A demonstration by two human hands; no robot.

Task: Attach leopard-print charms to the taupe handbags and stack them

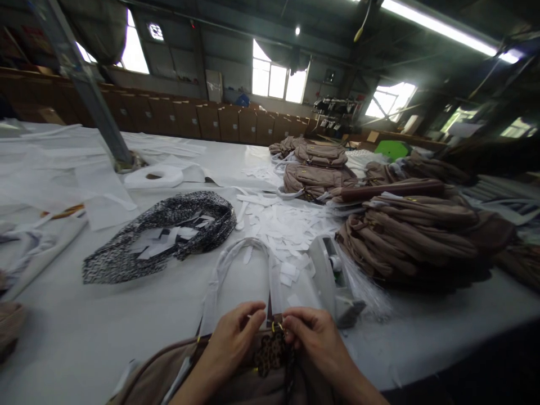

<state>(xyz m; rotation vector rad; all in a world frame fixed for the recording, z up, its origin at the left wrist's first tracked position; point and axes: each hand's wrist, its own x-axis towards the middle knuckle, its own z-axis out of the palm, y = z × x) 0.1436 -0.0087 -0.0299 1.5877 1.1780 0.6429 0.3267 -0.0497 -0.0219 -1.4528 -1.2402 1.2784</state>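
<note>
A taupe handbag (pixel 156 368) lies in front of me at the bottom edge. Its looped handle (pixel 274 281), wrapped in white, stands up on the far side. At the handle's base, my right hand (pixel 314 334) pinches a small gold-coloured clasp (pixel 282 325) between thumb and fingers. Below it hangs a leopard-print charm (pixel 269 353), partly behind the right fingers. My left hand (pixel 236 337) is just left of the clasp, thumb and forefinger apart, with nothing visible between them. Beside my right hand stands a grey tape dispenser (pixel 333 275).
Stacked taupe bags (pixel 413 236) fill the right of the table (pixel 63 326). White paper scraps (pixel 278 222) lie mid-table. A black-and-white patterned cloth ring (pixel 122 264) encircles more scraps. Further back are a white roll (pixel 154 175), a metal post (pixel 88 90) and brown cartons (pixel 228 124).
</note>
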